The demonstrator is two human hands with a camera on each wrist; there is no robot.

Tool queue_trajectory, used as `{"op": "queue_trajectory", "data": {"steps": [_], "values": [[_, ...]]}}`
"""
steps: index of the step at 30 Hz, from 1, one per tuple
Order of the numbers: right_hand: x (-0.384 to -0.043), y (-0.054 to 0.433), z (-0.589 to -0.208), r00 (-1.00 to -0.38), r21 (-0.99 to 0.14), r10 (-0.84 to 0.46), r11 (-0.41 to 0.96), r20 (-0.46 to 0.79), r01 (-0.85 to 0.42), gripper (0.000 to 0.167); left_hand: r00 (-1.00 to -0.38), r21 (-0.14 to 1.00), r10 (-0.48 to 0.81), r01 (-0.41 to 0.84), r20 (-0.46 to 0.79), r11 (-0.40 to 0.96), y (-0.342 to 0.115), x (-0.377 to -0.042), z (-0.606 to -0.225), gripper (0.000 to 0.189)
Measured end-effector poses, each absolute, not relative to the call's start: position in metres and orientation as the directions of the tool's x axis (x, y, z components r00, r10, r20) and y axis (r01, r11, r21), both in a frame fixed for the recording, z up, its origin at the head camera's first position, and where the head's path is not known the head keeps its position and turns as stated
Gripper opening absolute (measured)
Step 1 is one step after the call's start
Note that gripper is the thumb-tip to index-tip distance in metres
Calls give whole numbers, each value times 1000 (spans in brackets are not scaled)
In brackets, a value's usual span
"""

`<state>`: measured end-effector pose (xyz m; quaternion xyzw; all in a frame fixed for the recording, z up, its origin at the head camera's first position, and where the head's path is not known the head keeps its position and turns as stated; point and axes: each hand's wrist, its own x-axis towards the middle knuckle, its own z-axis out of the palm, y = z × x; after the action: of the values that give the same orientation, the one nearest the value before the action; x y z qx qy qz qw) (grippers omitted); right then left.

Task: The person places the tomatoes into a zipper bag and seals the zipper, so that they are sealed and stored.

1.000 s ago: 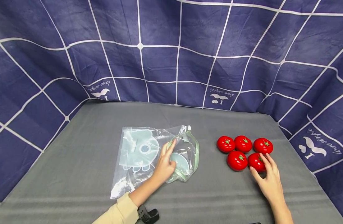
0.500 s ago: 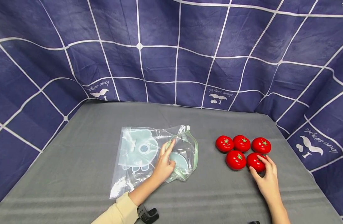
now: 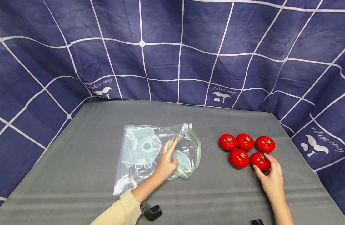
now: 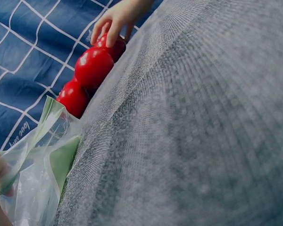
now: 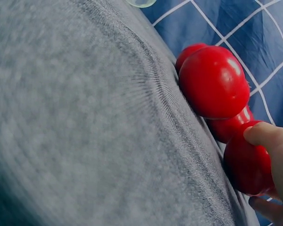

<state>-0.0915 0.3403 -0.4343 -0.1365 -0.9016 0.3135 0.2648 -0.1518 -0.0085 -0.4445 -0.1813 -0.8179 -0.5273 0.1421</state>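
A clear zip bag (image 3: 145,147) with a pale green print lies on the grey table, its green-edged mouth gaping to the right. My left hand (image 3: 166,164) holds the near side of that mouth, the green edge passing by its fingers; in the left wrist view the bag (image 4: 35,174) stands partly raised. Several shiny red tomatoes with green stems sit in a cluster to the right. Around the front right tomato (image 3: 258,161) my right hand (image 3: 273,181) curls, thumb at its left and fingers at its right. The right wrist view shows the thumb on this tomato (image 5: 245,162).
The other tomatoes stand close by: front left (image 3: 238,158), back left (image 3: 227,142), back middle (image 3: 245,142) and back right (image 3: 265,143). A blue curtain with white lines (image 3: 161,62) hangs behind the grey table (image 3: 85,162).
My right hand has closed in on the front right tomato, its fingers moving from over the top to the right side. The left hand keeps its place on the bag.
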Motion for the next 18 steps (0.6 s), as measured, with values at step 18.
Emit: {"op": "queue_trajectory", "data": {"steps": [18], "values": [[-85, 330, -412, -744, -594, 495, 787, 449, 165, 47, -871, 777, 152, 486, 467, 400, -8, -152, -445, 85]]}}
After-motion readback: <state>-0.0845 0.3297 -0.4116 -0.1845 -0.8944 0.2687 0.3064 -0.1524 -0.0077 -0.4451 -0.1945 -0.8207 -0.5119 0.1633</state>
